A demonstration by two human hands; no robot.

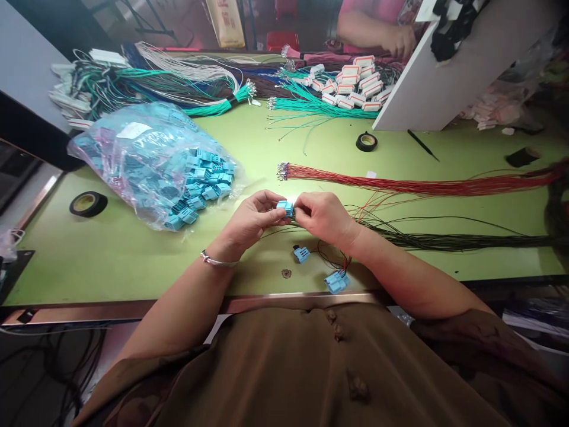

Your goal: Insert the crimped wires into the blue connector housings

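Observation:
My left hand [252,220] holds a small light-blue connector housing [285,207] between thumb and fingers, above the green tabletop. Close against the housing's right side, my right hand [322,214] is closed in a pinch; what its fingertips grip is too small and hidden to make out. Below the hands lie a blue connector [301,254] and another blue connector [337,281], joined by thin dark and red wires. A bundle of black wires [427,240] runs from under my right hand to the right.
An open plastic bag [133,160] spills several blue connectors at left. Red wires [382,184] stretch across the right. Black tape rolls [88,204] and a dark pen-like tool [423,145] lie around. White connectors [355,83] with green wires sit behind. A co-worker's hand [398,41] shows at the back.

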